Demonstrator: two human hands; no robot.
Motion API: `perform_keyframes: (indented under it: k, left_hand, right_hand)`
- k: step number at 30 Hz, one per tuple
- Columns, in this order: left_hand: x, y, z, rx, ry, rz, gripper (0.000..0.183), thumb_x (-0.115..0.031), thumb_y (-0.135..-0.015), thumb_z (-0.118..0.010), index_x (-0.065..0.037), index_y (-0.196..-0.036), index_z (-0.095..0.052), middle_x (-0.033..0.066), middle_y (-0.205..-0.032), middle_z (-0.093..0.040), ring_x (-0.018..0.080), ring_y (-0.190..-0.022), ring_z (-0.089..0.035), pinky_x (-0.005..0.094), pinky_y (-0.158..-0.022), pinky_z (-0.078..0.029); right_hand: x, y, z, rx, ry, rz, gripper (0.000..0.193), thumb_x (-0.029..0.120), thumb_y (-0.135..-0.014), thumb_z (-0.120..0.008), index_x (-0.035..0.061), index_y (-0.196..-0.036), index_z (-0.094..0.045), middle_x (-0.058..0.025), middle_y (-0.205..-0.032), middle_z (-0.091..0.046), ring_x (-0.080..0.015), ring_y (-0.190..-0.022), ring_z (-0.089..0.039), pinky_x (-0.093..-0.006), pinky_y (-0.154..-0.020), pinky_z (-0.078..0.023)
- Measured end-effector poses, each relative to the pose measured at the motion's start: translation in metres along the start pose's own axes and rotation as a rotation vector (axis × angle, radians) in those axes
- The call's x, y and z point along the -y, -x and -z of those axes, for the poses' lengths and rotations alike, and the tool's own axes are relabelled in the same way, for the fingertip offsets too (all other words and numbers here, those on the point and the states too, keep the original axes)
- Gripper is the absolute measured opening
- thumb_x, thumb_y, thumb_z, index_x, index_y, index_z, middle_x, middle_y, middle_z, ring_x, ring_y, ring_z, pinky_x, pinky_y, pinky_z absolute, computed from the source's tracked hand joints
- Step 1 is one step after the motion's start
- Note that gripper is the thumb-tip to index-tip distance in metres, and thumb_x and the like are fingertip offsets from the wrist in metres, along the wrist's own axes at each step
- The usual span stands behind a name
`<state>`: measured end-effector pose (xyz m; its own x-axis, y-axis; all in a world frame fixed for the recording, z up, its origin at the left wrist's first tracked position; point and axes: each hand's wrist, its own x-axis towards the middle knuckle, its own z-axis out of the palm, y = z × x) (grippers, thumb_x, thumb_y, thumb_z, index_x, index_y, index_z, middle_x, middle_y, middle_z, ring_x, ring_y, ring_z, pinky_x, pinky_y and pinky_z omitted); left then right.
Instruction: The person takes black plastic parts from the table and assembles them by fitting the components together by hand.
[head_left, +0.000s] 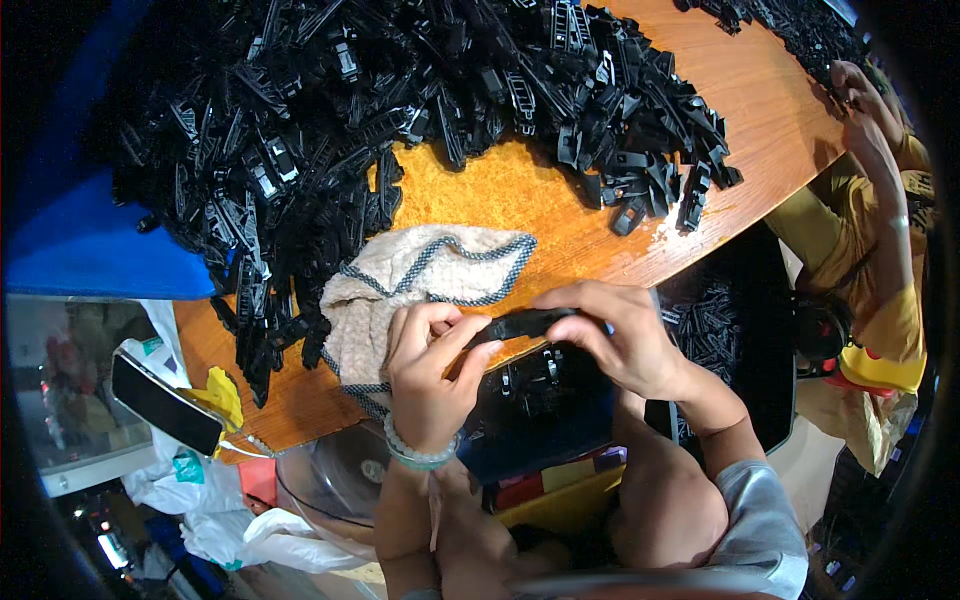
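Between my two hands is a long black plastic part (525,324), held level just off the table's near edge. My left hand (432,355) pinches its left end with thumb and fingers; a beaded bracelet circles that wrist. At the other end my right hand (625,335) grips the part between thumb and forefinger. The fingers cover both ends, so its full shape is hidden. Just behind my left hand lies a crumpled cream cloth (365,335) with a dark checked border. Beyond it, a large heap of black plastic parts (450,70) covers much of the wooden table (600,245).
A phone (165,400) leans at the table's left edge beside a yellow cloth (222,395). Below the table stand a dark bin (720,340) of black parts and white plastic bags (215,520). At right, another person's arm (880,190) reaches into parts on the table.
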<state>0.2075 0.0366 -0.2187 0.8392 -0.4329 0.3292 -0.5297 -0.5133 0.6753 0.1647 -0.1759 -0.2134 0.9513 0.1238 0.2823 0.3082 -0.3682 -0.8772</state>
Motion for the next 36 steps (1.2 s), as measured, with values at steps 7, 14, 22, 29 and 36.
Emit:
perform_keyframes:
  k: [7,14,22,29,36]
  left_hand:
    - [-0.002,-0.003,0.000,-0.007,0.018,-0.038,0.026,0.004,-0.066,-0.076,0.002,-0.091,-0.070,0.0083,-0.085,-0.056,0.0222,-0.078,-0.052,0.0308,-0.069,-0.044]
    - [-0.005,-0.006,-0.002,-0.006,-0.014,-0.111,0.020,-0.003,-0.070,-0.076,-0.002,-0.088,-0.070,0.0069,-0.084,-0.060,0.0260,-0.080,-0.053,0.0364,-0.070,-0.045]
    - [-0.012,-0.025,0.023,0.174,0.112,0.048,0.044,-0.022,-0.066,-0.085,0.000,-0.101,-0.069,0.0103,-0.089,-0.061,0.0272,-0.079,-0.059,0.0354,-0.071,-0.049]
    - [0.021,-0.144,-0.017,-0.084,-0.397,-0.049,0.043,-0.012,-0.075,-0.078,0.002,-0.110,-0.058,0.0138,-0.084,-0.061,0.0249,-0.073,-0.059,0.0329,-0.064,-0.049]
    - [0.021,-0.125,-0.003,-0.067,-0.270,0.046,0.032,-0.002,-0.077,-0.073,0.002,-0.104,-0.055,0.0115,-0.073,-0.058,0.0199,-0.057,-0.058,0.0300,-0.055,-0.048]
  right_hand:
    - [-0.001,-0.004,0.013,0.018,0.206,0.002,0.024,0.012,-0.078,-0.073,0.0006,-0.099,-0.069,-0.0103,-0.087,-0.061,-0.0290,-0.082,-0.059,-0.0371,-0.072,-0.047]
    - [-0.012,-0.015,0.000,0.088,0.239,0.182,0.033,0.022,-0.073,-0.076,0.0058,-0.101,-0.073,-0.0054,-0.094,-0.059,-0.0246,-0.090,-0.055,-0.0352,-0.082,-0.042]
    - [0.001,0.018,-0.007,0.137,0.091,0.176,0.031,0.020,-0.080,-0.072,0.0015,-0.105,-0.066,-0.0119,-0.096,-0.057,-0.0278,-0.085,-0.059,-0.0358,-0.069,-0.049]
    - [-0.008,0.013,0.033,-0.450,0.605,0.095,0.027,-0.004,-0.072,-0.068,0.0039,-0.098,-0.066,-0.0107,-0.096,-0.059,-0.0278,-0.086,-0.057,-0.0367,-0.071,-0.047]
    - [-0.036,0.000,0.047,-0.316,0.735,0.119,0.027,-0.001,-0.073,-0.065,0.0063,-0.099,-0.065,-0.0076,-0.099,-0.059,-0.0259,-0.091,-0.054,-0.0350,-0.078,-0.042]
